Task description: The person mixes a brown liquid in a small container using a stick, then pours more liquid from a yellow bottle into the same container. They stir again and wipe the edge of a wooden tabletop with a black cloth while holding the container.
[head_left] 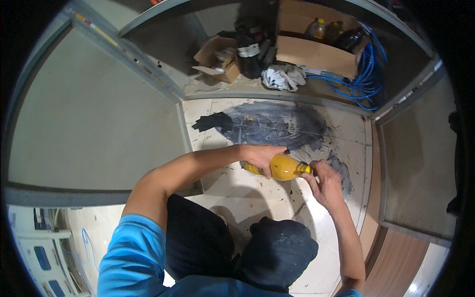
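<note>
A yellow bottle (283,167) is held on its side near the picture's centre above the tiled floor (257,195), its body wrapped by the closed fingers of the left hand (261,157), while its neck at three o'clock is pinched by the fingertips of the right hand (324,180). At twelve o'clock, past a dark smear (277,123) on the tiles, an open brown cardboard box (217,58) is seen beside a dark container bearing a pale rectangular label (249,49) and a crumpled white-and-black bag (283,77). At one o'clock, a yellow-capped bottle (318,29) is stood on a wooden shelf (316,55) next to coiled blue cable (368,74).
</note>
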### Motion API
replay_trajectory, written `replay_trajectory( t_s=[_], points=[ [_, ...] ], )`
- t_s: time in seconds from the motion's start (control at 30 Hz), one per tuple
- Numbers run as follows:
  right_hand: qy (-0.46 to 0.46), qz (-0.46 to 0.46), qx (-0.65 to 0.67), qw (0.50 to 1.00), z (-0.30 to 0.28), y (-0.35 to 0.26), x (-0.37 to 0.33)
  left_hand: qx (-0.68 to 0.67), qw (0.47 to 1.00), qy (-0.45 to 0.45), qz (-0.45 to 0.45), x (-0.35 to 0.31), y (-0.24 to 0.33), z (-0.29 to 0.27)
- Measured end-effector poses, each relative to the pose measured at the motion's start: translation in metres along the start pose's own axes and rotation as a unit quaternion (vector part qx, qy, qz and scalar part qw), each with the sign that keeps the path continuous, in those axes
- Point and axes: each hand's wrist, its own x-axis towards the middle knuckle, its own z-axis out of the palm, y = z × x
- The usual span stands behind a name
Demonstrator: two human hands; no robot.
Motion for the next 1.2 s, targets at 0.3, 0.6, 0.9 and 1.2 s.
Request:
replay_trajectory(
  t_s=[0.3, 0.6, 0.9, 1.2],
  points=[
    [0.085, 0.102, -0.077, 0.988, 0.001, -0.023, 0.035, -0.039, 0.995, 0.087, -0.024, 0.002, -0.004, -0.007],
    [0.109, 0.119, -0.098, 0.982, 0.015, -0.034, 0.080, 0.003, 0.983, 0.180, -0.046, -0.012, -0.011, -0.018],
    [0.215, 0.199, 0.163, 0.942, 0.023, -0.020, 0.036, -0.251, 0.794, 0.554, 0.016, -0.012, -0.105, -0.123],
    [0.221, 0.481, 0.099, 0.842, 0.038, 0.006, -0.185, -0.271, 0.623, 0.732, -0.061, 0.042, -0.226, -0.211]
  ],
)
